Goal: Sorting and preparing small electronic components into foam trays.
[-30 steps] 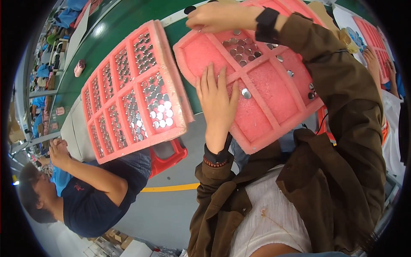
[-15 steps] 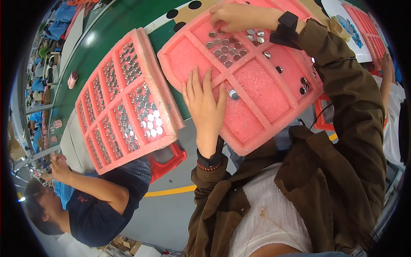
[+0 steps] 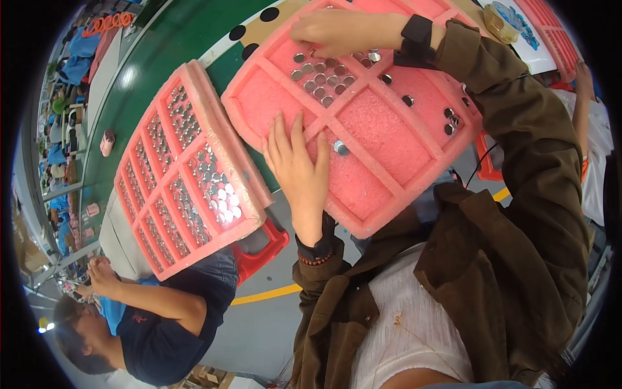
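Many silver discs (image 3: 333, 80) just beside right grip (image 3: 324, 32), its closure unclear; left grip (image 3: 295, 168) spread

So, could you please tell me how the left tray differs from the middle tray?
Fill: the left tray has discs in all its visible compartments, while the middle tray has some compartments bare or nearly so.
Contact: the left hand lies on the middle tray and the right hand is over its upper part; neither touches the left tray.
Shared: both are pink, divided into compartments, and hold shiny discs.
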Demonstrator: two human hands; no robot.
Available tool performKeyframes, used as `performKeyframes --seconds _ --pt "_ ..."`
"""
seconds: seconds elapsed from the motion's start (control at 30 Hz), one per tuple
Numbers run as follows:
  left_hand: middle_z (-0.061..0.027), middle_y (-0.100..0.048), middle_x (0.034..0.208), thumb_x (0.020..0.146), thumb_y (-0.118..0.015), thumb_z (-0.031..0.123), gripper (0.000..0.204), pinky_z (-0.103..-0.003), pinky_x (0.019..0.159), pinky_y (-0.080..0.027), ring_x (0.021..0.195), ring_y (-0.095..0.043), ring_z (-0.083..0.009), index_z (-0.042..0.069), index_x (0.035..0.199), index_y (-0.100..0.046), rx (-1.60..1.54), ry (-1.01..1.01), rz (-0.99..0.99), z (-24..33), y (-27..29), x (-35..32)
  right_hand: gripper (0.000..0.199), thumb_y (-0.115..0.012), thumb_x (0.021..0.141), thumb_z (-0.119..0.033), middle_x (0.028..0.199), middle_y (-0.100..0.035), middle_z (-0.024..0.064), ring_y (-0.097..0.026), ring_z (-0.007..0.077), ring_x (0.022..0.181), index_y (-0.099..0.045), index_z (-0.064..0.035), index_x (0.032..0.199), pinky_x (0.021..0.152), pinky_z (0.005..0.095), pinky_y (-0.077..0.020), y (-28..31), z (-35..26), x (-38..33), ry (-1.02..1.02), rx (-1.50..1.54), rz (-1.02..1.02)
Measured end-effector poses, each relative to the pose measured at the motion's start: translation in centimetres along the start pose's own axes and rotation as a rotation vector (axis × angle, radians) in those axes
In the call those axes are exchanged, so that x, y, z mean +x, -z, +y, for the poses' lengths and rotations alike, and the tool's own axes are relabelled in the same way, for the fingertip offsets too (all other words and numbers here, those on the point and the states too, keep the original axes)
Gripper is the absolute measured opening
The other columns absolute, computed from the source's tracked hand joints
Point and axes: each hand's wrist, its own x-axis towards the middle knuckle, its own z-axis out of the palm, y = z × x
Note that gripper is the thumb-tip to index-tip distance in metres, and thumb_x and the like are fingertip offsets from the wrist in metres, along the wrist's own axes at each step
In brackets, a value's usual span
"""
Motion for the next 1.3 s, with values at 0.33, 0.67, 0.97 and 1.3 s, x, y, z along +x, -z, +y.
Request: performKeyframes --seconds 0.33,0.67,0.97,1.3 --pt "-0.0189 -0.041 0.138 0.084 -0.06 0.021 0.044 -0.048 0.109 -0.022 0.128 -0.037 -0.0337 0.005 0.125 -0.052 -0.003 -0.005 -0.009 0.0 -0.1 0.0 0.02 -0.051 0.073 0.002 0.082 -0.06 0.0167 -0.06 0.0297 0.076 -0.057 0.0011 0.092 0.065 0.039 -0.0465 1.2 -2.0 -0.7 -0.143 0.116 -0.029" --pt "-0.0193 -0.042 0.137 0.085 -0.06 0.023 0.044 -0.048 0.109 -0.021 0.128 -0.037 -0.0339 0.005 0.125 -0.053 -0.002 0.01 -0.012 -0.1 0.2 0.0 0.022 -0.052 0.07 0.002 0.098 -0.055 0.0102 -0.056 0.0248 0.096 -0.063 0.0014 0.089 0.077 0.0386 -0.0465 1.7 -2.5 2.2 -0.269 0.12 -0.372" --pt "-0.0187 -0.041 0.138 0.086 -0.06 0.025 0.044 -0.048 0.109 -0.02 0.128 -0.037 -0.0347 0.006 0.125 -0.053 -0.032 -0.001 -0.032 0.1 -0.2 0.0 0.025 -0.051 0.07 0.001 0.103 -0.053 0.0081 -0.056 0.0247 0.093 -0.066 0.0001 0.09 0.074 0.0367 -0.0481 2.8 -2.4 -0.1 -0.198 -0.077 -0.302" --pt "-0.0186 -0.04 0.139 0.089 -0.057 0.026 0.044 -0.048 0.108 -0.021 0.127 -0.037 -0.0353 0.006 0.128 -0.052 -0.005 0.012 -0.047 -0.5 -0.2 -0.4 0.025 -0.053 0.079 -0.009 0.1 -0.055 0.0144 -0.056 0.0311 0.094 -0.061 -0.0001 0.101 0.081 0.0376 -0.046 14.4 -2.9 -8.4 -0.34 -0.01 0.159"
